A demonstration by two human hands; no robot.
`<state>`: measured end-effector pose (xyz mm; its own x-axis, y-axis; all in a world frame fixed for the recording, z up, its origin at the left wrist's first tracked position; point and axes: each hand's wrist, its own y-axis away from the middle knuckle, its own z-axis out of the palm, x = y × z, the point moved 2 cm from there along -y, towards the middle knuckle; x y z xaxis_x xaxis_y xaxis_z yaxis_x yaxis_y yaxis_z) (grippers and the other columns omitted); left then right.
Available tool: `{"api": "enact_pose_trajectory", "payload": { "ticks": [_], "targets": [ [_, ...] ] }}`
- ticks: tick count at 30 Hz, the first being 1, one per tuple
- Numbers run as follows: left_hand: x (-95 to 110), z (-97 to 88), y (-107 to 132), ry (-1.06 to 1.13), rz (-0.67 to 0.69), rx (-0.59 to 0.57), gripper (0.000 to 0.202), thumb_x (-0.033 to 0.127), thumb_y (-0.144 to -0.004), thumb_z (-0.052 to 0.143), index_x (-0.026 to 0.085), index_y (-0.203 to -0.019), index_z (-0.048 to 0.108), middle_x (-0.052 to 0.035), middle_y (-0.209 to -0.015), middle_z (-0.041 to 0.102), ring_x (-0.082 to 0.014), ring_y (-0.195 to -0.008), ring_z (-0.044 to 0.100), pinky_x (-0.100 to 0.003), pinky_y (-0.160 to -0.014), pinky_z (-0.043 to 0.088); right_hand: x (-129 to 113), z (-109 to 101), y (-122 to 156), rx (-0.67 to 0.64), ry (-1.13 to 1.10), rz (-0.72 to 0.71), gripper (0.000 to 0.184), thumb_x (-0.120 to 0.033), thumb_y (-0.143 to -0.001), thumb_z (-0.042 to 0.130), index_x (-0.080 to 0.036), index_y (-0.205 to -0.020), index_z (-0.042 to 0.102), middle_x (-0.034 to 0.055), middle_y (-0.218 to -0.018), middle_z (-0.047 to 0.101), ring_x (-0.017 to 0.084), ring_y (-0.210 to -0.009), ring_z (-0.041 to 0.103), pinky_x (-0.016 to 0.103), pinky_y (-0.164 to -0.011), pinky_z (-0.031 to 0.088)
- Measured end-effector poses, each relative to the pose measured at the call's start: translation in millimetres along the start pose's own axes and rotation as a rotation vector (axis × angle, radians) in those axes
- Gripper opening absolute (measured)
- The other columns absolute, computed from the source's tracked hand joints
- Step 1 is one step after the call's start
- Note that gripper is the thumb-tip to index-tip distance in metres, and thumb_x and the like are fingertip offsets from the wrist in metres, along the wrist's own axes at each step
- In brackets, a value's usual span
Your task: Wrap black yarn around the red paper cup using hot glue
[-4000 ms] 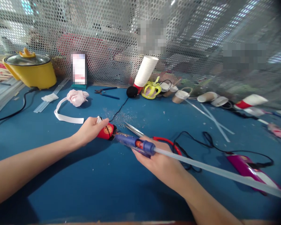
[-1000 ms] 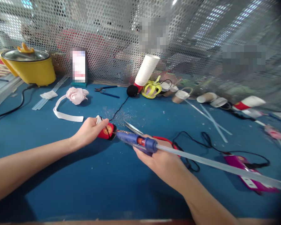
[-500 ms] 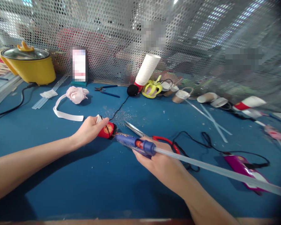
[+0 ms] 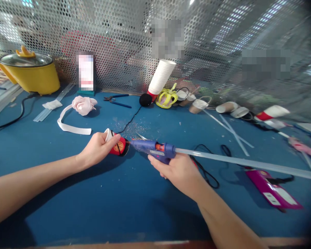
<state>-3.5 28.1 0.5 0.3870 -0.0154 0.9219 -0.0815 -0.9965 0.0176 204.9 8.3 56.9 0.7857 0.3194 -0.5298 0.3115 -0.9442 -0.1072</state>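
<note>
My left hand (image 4: pixel 97 148) is closed round a red paper cup (image 4: pixel 119 146) with a gold emblem, lying tilted with its dark end to the right. Black yarn (image 4: pixel 129 121) is looped about the cup and runs back to a black yarn ball (image 4: pixel 145 100). In my right hand (image 4: pixel 180 173) is a blue glue gun (image 4: pixel 152 148), its nozzle at the cup's right end; whether they touch I cannot tell. From the gun's back a long clear glue stick (image 4: pixel 235 161) sticks out to the right. Scissors (image 4: pixel 142 136) lie behind the gun, mostly hidden.
A yellow electric pot (image 4: pixel 32 74) stands at the back left, near a pink ribbon roll (image 4: pixel 83 105) and pliers (image 4: pixel 118 100). Stacked white cups (image 4: pixel 162 76) lean by the perforated screen. On the right lie a purple power strip (image 4: pixel 272 190), cords and loose glue sticks (image 4: pixel 234 133).
The glue gun has turned more level and its nozzle has shifted up along the cup's end, covering more of the scissors. My left hand still holds the cup, nearly in place.
</note>
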Motion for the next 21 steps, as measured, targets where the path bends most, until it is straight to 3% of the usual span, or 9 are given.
{"api": "enact_pose_trajectory", "payload": {
  "ticks": [8, 14, 21],
  "targets": [
    [-0.4, 0.9, 1.1, 0.011, 0.03, -0.008, 0.04, 0.047, -0.079, 0.042, 0.018, -0.052, 0.041, 0.0042, -0.049, 0.031, -0.0084, -0.047, 0.024, -0.025, -0.044, 0.019, 2.1, 3.7, -8.6, -0.1, -0.204, 0.176, 0.018, -0.024, -0.074, 0.055, -0.019, -0.058, 0.048, -0.0066, -0.037, 0.046, 0.008, -0.033, 0.046, 0.019, -0.035, 0.036],
    [-3.1, 0.7, 1.3, 0.049, 0.065, 0.003, 0.04, 0.047, -0.077, 0.047, 0.016, -0.051, 0.046, 0.0028, -0.047, 0.039, -0.0081, -0.045, 0.03, -0.023, -0.042, 0.021, 3.1, 5.4, -18.0, -0.14, -0.257, 0.22, 0.018, -0.024, -0.073, 0.055, -0.018, -0.058, 0.048, -0.0061, -0.038, 0.046, 0.007, -0.033, 0.045, 0.018, -0.036, 0.037],
    [-2.7, 1.4, 0.9, 0.009, 0.06, -0.01, 0.042, 0.049, -0.078, 0.043, 0.018, -0.051, 0.037, 0.0045, -0.048, 0.03, -0.0074, -0.047, 0.024, -0.023, -0.043, 0.019, 4.4, 4.3, -17.7, -0.17, -0.292, 0.26, 0.015, -0.027, -0.072, 0.055, -0.017, -0.061, 0.05, -0.0057, -0.039, 0.047, 0.007, -0.034, 0.044, 0.018, -0.036, 0.037]
  ]
}}
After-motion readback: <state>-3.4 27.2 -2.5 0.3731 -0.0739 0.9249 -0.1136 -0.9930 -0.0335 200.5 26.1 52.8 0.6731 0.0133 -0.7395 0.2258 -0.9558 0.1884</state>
